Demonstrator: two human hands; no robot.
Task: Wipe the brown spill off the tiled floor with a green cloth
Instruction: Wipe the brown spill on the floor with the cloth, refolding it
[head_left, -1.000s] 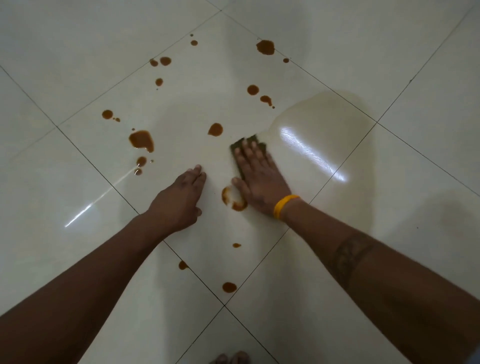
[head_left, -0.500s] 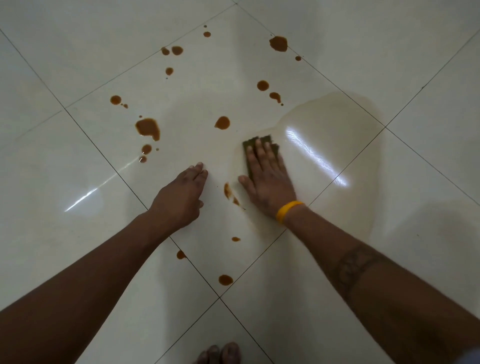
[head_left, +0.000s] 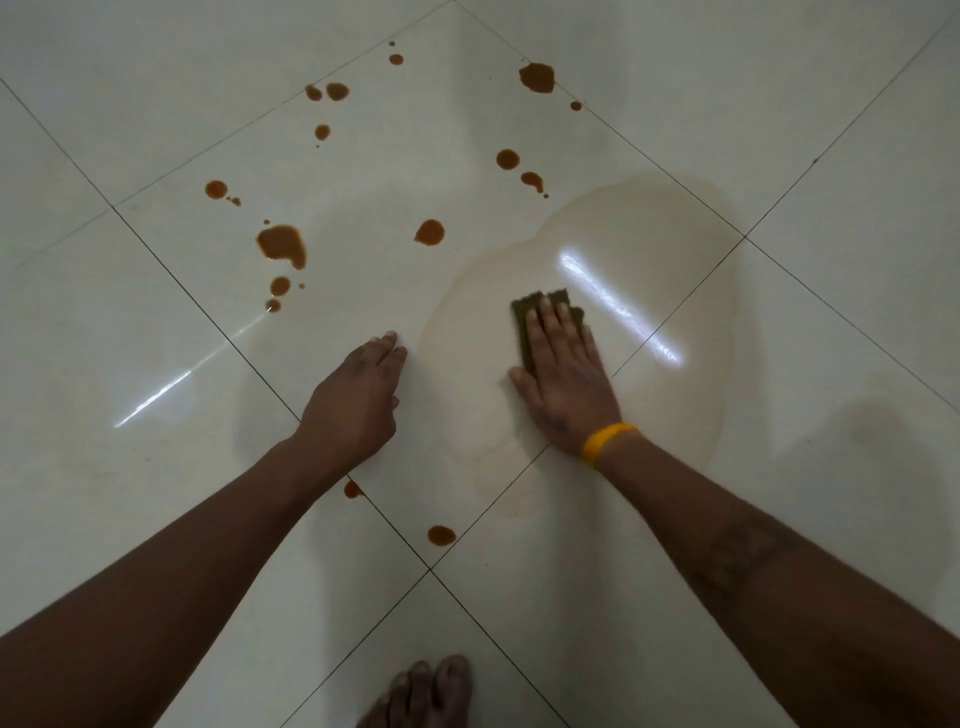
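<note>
Fingers of the right hand (head_left: 563, 382) lie straight and flat on top of the green cloth (head_left: 540, 322), pressing it to the tiled floor (head_left: 675, 519); only the cloth's far edge and left side show past the hand. A yellow wristband (head_left: 605, 442) circles that wrist. The cloth sits inside a pale, wet, smeared patch (head_left: 649, 249) that spreads right and back from the hand across two tiles. The left hand (head_left: 353, 405) rests on the floor just left of the patch, its fingers extended and holding nothing. Brown spill drops (head_left: 283, 244) dot the tile beyond and left of both hands, the largest well left of the cloth, a round one (head_left: 430, 232) nearer it. Two more drops (head_left: 441, 535) lie near the tile corner between the forearms. Bare toes (head_left: 426, 691) show at the bottom edge.
</note>
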